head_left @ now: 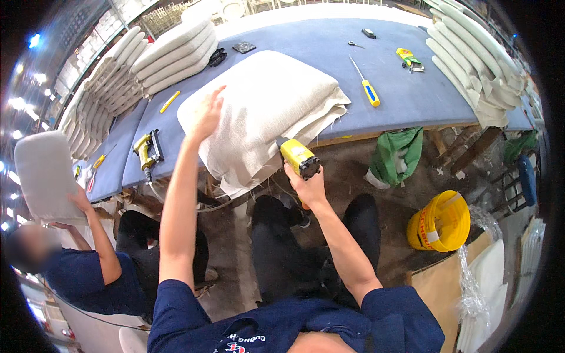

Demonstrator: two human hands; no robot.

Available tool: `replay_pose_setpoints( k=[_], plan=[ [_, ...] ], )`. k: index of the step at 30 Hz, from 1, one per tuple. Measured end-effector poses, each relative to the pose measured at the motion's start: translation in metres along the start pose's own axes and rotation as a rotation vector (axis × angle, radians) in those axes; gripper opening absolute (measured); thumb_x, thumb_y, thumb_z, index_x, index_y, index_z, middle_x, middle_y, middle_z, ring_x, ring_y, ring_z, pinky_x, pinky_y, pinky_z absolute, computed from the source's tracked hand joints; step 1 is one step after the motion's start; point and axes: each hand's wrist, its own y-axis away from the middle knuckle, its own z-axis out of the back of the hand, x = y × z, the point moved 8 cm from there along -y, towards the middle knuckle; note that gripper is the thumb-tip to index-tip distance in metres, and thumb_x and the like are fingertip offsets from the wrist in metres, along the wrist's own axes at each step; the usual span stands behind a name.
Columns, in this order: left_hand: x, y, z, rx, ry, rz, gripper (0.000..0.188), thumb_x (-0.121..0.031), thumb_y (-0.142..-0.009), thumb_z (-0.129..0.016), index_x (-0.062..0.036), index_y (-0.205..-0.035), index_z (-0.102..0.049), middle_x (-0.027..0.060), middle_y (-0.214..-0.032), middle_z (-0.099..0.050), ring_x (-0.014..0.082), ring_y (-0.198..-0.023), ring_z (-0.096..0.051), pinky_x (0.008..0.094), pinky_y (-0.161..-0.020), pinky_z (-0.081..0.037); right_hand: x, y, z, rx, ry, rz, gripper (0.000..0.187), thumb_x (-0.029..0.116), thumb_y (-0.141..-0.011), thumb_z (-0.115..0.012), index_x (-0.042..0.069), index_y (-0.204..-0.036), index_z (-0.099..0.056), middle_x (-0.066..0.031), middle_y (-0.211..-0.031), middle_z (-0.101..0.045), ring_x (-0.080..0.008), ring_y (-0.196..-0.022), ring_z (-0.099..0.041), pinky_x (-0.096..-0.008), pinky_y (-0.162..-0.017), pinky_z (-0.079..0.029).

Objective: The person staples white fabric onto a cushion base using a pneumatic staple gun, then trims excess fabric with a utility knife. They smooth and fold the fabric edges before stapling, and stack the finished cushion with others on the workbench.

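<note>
Right grip (pixel 306 185) wrapped around yellow staple gun (pixel 300 157) at cushion (pixel 265 106) edge | left hand (pixel 207 116) spread flat on cushion, on blue counter (pixel 406 88) | step: likely stapling cover | next: keep fabric taut

– What is felt under the fingers (pixel 213 101) of the left hand (pixel 206 117)?
– Rough, matt cream cloth on the cushion (pixel 265 100).
– And the stapler (pixel 300 159) gripped by the right hand (pixel 307 187)?
– Shiny yellow plastic.

A small yellow-and-green packet (pixel 408 57) lies flat on the far right of the blue table (pixel 329 47). A yellow bucket (pixel 440 220) (tipped on its side, near right) carries a pale rectangular label (pixel 434 236).
</note>
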Motion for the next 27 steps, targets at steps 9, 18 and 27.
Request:
replay_pose_setpoints(
  k=[9, 18, 27],
  plan=[
    [-0.097, 0.038, -0.084, 0.109, -0.682, 0.292, 0.057, -0.054, -0.114, -0.024, -0.0360, -0.167, -0.033, 0.0094, -0.173, -0.034, 0.0493, -0.155, -0.031, 0.0837, -0.117, -0.009, -0.014, 0.001, 0.022, -0.074, 0.023, 0.120, 0.016, 0.010, -0.089, -0.078, -0.005, -0.095, -0.077, -0.0114, -0.088, -0.081, -0.0183, -0.079, -0.078, -0.0339, -0.073, -0.059],
    [-0.132, 0.087, -0.101, -0.049, -0.853, 0.113, 0.056, -0.051, -0.110, -0.045, -0.0365, -0.164, -0.040, 0.0199, -0.166, -0.039, 0.0558, -0.147, -0.038, 0.0797, -0.110, -0.030, -0.032, -0.001, 0.020, 0.012, 0.030, 0.085, 0.019, 0.007, -0.086, -0.077, -0.004, -0.101, -0.075, -0.0136, -0.093, -0.080, -0.0224, -0.083, -0.079, -0.0339, -0.078, -0.060],
    [-0.145, 0.086, -0.109, 0.212, -0.964, -0.066, 0.073, -0.037, -0.104, -0.062, -0.0367, -0.169, -0.028, 0.0242, -0.169, -0.030, 0.0546, -0.150, -0.034, 0.0748, -0.113, -0.033, -0.001, -0.004, 0.019, 0.057, 0.123, 0.192, 0.031, 0.005, -0.080, -0.081, -0.004, -0.107, -0.071, -0.0177, -0.092, -0.078, -0.0283, -0.084, -0.079, -0.0334, -0.075, -0.059]
  ],
)
